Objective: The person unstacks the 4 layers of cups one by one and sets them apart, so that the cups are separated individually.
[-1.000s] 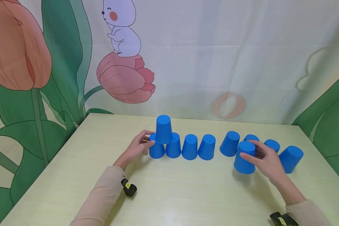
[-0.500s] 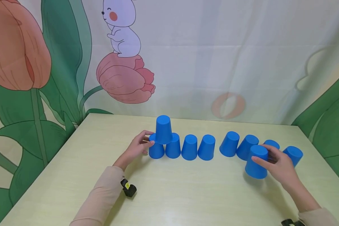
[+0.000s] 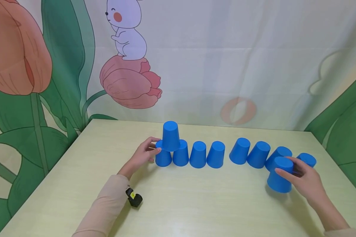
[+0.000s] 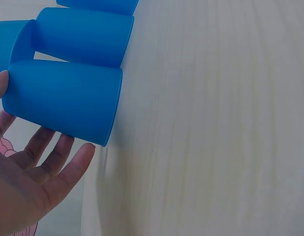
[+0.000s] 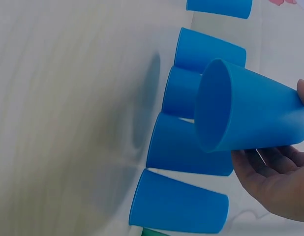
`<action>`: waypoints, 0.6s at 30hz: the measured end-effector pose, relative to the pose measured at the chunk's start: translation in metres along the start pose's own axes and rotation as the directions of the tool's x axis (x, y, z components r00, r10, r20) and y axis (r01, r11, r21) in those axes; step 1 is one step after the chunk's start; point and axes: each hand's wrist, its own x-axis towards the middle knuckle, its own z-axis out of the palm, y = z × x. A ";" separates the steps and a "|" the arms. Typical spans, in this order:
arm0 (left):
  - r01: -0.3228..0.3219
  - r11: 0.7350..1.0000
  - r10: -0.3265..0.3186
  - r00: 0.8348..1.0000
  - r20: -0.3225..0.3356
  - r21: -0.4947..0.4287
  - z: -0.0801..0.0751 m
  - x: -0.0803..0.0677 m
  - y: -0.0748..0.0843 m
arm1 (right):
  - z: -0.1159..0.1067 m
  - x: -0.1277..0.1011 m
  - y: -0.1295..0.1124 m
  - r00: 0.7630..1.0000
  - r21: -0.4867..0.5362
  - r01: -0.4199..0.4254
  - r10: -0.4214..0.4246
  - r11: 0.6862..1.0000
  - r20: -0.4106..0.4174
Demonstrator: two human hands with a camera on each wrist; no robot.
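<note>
Upside-down blue cups stand in a row across the table (image 3: pixel 195 204). At the left end, one cup (image 3: pixel 170 135) sits on top of two others. My left hand (image 3: pixel 154 147) touches the leftmost bottom cup (image 3: pixel 162 158). In the left wrist view its fingers (image 4: pixel 53 162) lie straight beside that cup (image 4: pixel 63 101), with the thumb against the cup's base. My right hand (image 3: pixel 305 179) grips another blue cup (image 3: pixel 280 174) in front of the row's right end. The right wrist view shows this cup (image 5: pixel 250 113) held off the table, its open mouth visible, with the hand (image 5: pixel 275 182) curled round it.
A black wrist device (image 3: pixel 134 197) is strapped on my left forearm. A printed curtain with tulips and a rabbit (image 3: pixel 126 29) hangs right behind the table's far edge. The table's right edge lies close to the last cup (image 3: pixel 307 159).
My right hand has carried its cup to the right and a little nearer to me, uncovering the row's cups behind it. The left hand has stayed at the leftmost cup.
</note>
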 end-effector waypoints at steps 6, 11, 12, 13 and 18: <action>0.002 1.000 -0.002 1.000 0.007 -0.001 0.000 -0.001 0.002 | -0.009 -0.006 0.001 1.000 0.019 -0.016 0.016 1.000 0.002; 0.012 1.000 -0.012 1.000 0.016 -0.006 0.001 -0.010 0.015 | -0.016 -0.009 0.005 0.999 0.015 -0.035 0.036 0.999 -0.020; 0.012 1.000 -0.012 1.000 0.017 -0.007 0.001 -0.012 0.018 | -0.018 -0.009 0.006 0.999 0.018 -0.040 0.041 0.999 -0.023; 0.006 1.000 -0.006 1.000 0.016 -0.004 0.001 -0.012 0.018 | -0.019 -0.009 0.007 0.999 0.020 -0.042 0.042 0.999 -0.027; -0.007 1.000 0.007 1.000 0.012 0.000 0.001 -0.013 0.018 | -0.024 -0.010 0.013 0.996 0.032 -0.054 0.056 0.998 -0.070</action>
